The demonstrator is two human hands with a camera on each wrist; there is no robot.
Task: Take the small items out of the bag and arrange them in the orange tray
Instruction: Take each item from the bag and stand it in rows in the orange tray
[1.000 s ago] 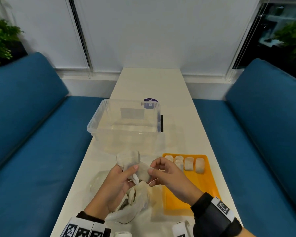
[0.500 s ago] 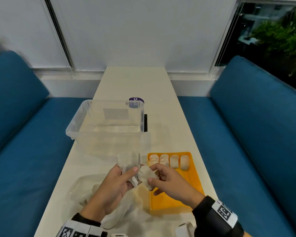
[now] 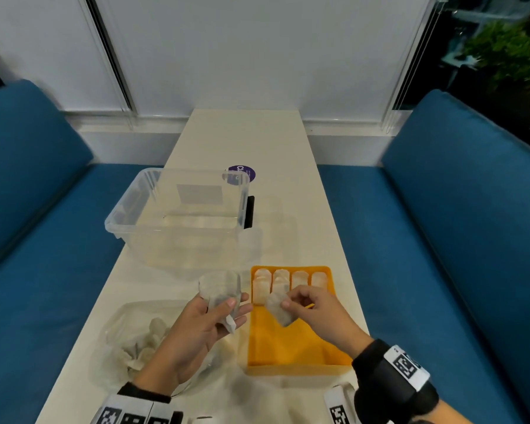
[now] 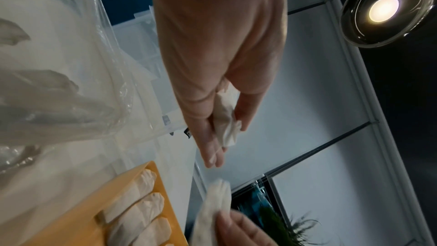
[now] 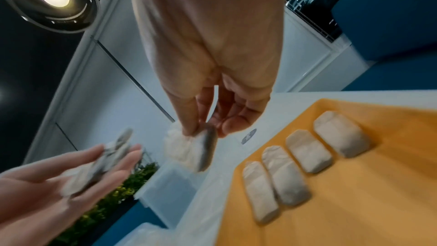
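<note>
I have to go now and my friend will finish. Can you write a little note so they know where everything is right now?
Left hand: holds a few pouches, thumb on top.
Right hand: pinches one pouch above the orange tray.
Done: four pouches lie side by side in a row at the tray's far end.
Left: put down the one in the right hand, then those in the left, then the rest still in the clear bag on the table, left of the tray.

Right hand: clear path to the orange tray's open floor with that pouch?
Likely yes. The right hand holds its pouch above the orange tray; four pouches fill only the far row.
</note>
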